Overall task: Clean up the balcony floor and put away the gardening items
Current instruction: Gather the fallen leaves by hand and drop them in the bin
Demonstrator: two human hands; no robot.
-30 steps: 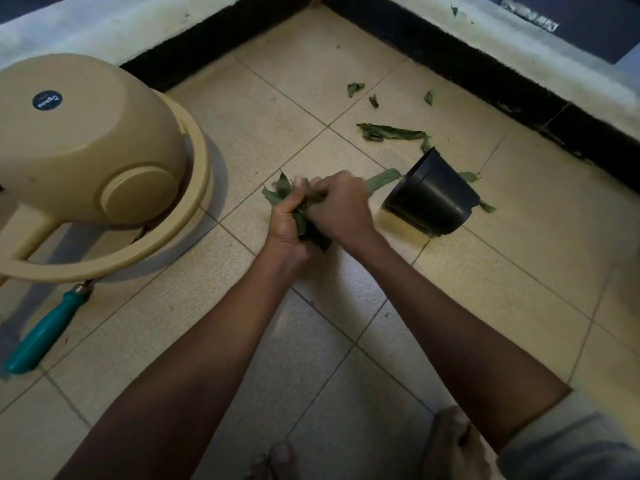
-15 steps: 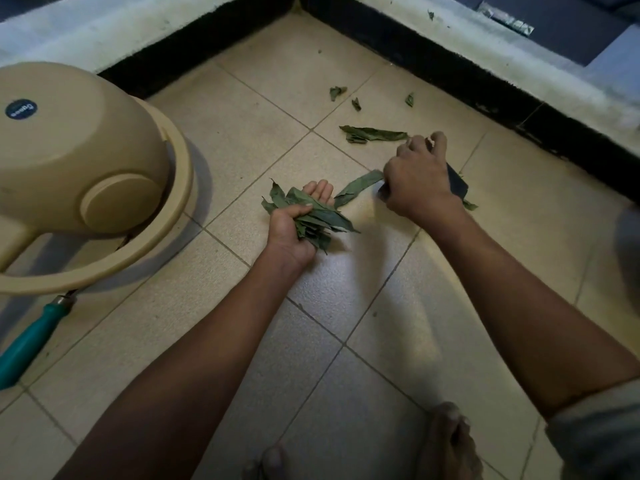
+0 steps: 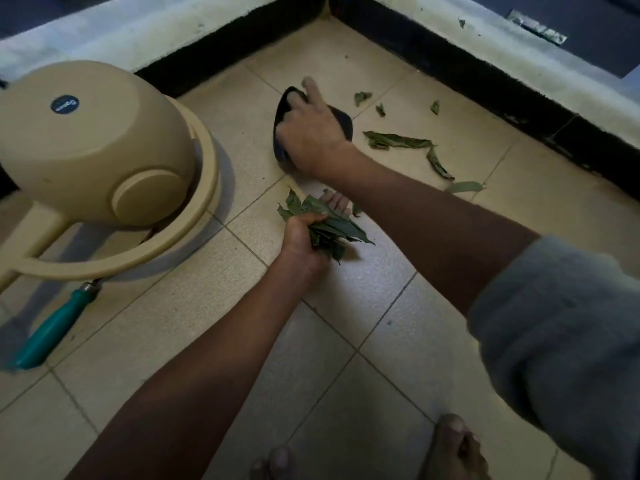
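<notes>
Small black plastic plant pot [image 3: 341, 121], tipped on the tan tiled floor [image 3: 346, 306] near the corner of the balcony. Gripped at the rim by the right hand [image 3: 308, 136], fingers curled over the edge, one finger sticking up past it. Cannot tell whether the pot touches the floor or hangs just above.

Just below the pot, a bunch of green leaves [image 3: 325, 225], squeezed in the left hand [image 3: 299, 239], thumb and fingers wrapped round the stems.

To the right of the pot, loose long green leaves [image 3: 398, 140] flat on the tiles, plus a few small green leaf bits [image 3: 362, 97] closer to the dark wall base [image 3: 485, 88]. Not picked up yet.

Off to the left, a big tan plastic watering can [image 3: 93, 150] lying on its side. Under its handle, a garden tool with a teal handle [image 3: 52, 330]; metal end hidden.

Step in hand, most likely: getting the pot ready to take the leaves. Next move probably calls for turning the pot mouth-up, bringing the bunch over the opening, then letting go so nothing spills. After that, more leaves to gather, then the can and tool to put away. Early in the job, by the look of things.
</notes>
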